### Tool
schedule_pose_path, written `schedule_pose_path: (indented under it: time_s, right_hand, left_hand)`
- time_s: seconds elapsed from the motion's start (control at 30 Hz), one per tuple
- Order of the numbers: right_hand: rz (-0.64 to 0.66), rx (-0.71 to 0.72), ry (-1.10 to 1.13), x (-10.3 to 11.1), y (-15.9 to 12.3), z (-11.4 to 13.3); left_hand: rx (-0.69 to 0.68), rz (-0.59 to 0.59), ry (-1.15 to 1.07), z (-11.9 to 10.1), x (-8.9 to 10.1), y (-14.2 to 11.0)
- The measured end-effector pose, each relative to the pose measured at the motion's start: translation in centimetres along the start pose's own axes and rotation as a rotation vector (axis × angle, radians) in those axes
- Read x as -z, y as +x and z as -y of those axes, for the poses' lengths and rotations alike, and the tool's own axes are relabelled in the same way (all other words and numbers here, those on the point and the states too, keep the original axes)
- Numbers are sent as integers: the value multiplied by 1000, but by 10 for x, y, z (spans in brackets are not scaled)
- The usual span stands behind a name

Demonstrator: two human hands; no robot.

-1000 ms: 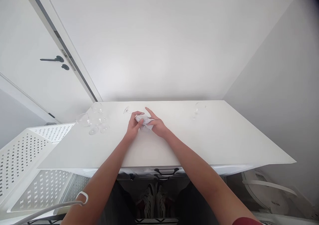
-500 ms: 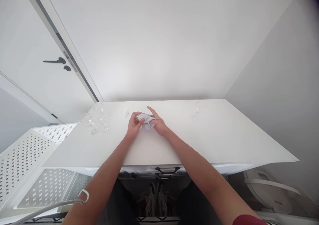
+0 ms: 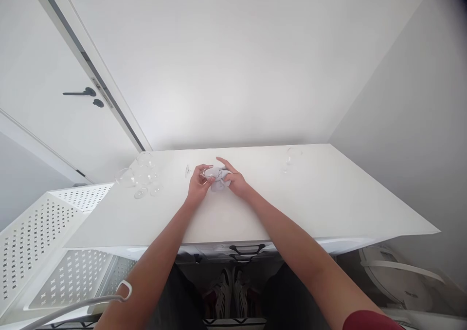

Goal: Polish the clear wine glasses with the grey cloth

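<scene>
Near the middle of the white cabinet top, my left hand (image 3: 199, 183) is closed around a clear wine glass (image 3: 209, 173) tilted onto its side. The glass's round foot points left, past my fingers. My right hand (image 3: 234, 178) grips a pale cloth (image 3: 226, 174) at the rim end of the bowl, with its index finger stretched out. Part of the cloth hangs below the bowl. How far it reaches inside the glass is hard to make out.
Several clear stemmed glasses (image 3: 142, 172) stand close together at the left end of the cabinet top (image 3: 314, 203). One more stemmed glass (image 3: 289, 160) stands toward the back right. White perforated baskets (image 3: 29, 247) are at the lower left, and a door (image 3: 54, 52) is behind them.
The cloth has shifted right, so more of the clear bowl shows between my hands. My left hand still holds the glass, whose foot has turned slightly.
</scene>
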State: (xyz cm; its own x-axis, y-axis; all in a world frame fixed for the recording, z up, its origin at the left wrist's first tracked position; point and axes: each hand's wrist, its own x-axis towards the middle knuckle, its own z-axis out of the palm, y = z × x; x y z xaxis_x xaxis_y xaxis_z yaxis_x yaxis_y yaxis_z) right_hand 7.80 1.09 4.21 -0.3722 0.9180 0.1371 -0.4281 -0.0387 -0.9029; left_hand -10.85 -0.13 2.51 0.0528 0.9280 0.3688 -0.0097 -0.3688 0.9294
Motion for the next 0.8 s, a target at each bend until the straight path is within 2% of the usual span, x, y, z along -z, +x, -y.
schedule_pose_path:
  time_s: [0.07, 0.17, 0.27, 0.37, 0.5, 0.67, 0.8]
  right_hand:
    - [18, 37, -132, 0, 1, 1]
    - [-43, 74, -207, -1, 4, -2]
    - [-79, 40, -72, -3, 4, -6]
    - [-22, -32, 59, -3, 1, -6]
    - [31, -27, 49, -1, 1, -2]
    - [-47, -12, 28, 2, 6, -4]
    - [-47, -51, 78, 4, 3, -1]
  left_hand:
    - [30, -62, 14, 2, 1, 1]
    - [73, -113, 11, 3, 3, 2]
    - [43, -81, -1, 1, 2, 1]
    - [-1, 2, -11, -1, -1, -1]
    - [-51, -13, 35, 0, -4, -1]
    - [-35, -58, 41, 4, -2, 0]
    - [-60, 19, 78, 4, -2, -2]
